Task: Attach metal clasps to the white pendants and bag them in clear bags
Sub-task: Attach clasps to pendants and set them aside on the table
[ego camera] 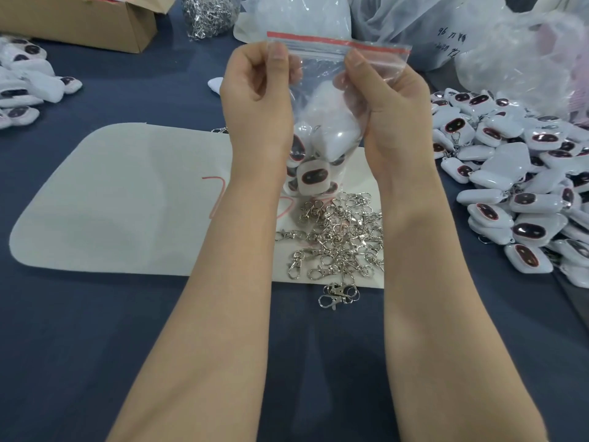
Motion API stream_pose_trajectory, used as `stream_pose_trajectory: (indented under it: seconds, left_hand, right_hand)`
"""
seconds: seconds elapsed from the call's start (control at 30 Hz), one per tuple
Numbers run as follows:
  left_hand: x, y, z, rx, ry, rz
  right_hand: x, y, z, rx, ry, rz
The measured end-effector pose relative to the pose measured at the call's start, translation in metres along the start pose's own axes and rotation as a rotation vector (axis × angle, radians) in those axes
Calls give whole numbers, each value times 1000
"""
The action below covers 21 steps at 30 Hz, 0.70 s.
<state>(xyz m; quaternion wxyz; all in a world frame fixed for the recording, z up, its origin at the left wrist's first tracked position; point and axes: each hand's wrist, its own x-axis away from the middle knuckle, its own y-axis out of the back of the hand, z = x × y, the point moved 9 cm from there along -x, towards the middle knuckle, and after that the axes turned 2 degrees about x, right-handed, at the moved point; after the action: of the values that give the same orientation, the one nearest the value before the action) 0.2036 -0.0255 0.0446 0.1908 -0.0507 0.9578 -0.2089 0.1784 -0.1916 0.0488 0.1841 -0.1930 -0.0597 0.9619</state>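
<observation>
Both hands are up at the centre of the view, and a clear bag [318,71] is held between them, off the table [95,330]. Its top edge is pinched by the left hand [255,90] at the 9 o'clock corner, thumb in front and fingers curled behind. The same edge is pinched by the right hand [382,100] past the middle, toward 3 o'clock. The bag hangs with its long axis from 12 to 6 o'clock. Several white pendants [310,177] with dark faces are bunched at its bottom, just above the heap of clasps [344,237] on the white mat [121,199].

Now the relation that matters: the red zip strip [338,43] runs from 9 to 3 o'clock right above both thumbs, its far end left free beyond the right hand. Sealing is judged to be the step in hand, to be pressed along that line, and neither hand is the nearer. Whether the strip is already closed cannot be told.

Loose pendants [516,173] are piled at 3 o'clock. Dark handwriting is seen on a plastic sack [446,43] at 1 o'clock, but it cannot be read. A red mark [216,193] is drawn on the mat, partly hidden by the left forearm. No brand is seen.
</observation>
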Motion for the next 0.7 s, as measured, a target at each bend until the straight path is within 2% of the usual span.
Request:
stream_pose_trajectory:
  seconds: [0.1, 0.33, 0.57, 0.7]
  left_hand:
    - [1, -2, 2, 35, 31, 8]
    - [3, -17, 8, 10, 96, 175]
    - [4, -16, 9, 52, 97, 163]
    - [3, -15, 11, 45, 92, 136]
  right_hand:
    - [-1, 3, -2, -7, -7, -17]
    - [-2, 4, -3, -3, -42, -3]
    - [4, -6, -4, 52, -92, 86]
    - [2, -6, -5, 116, -92, 60]
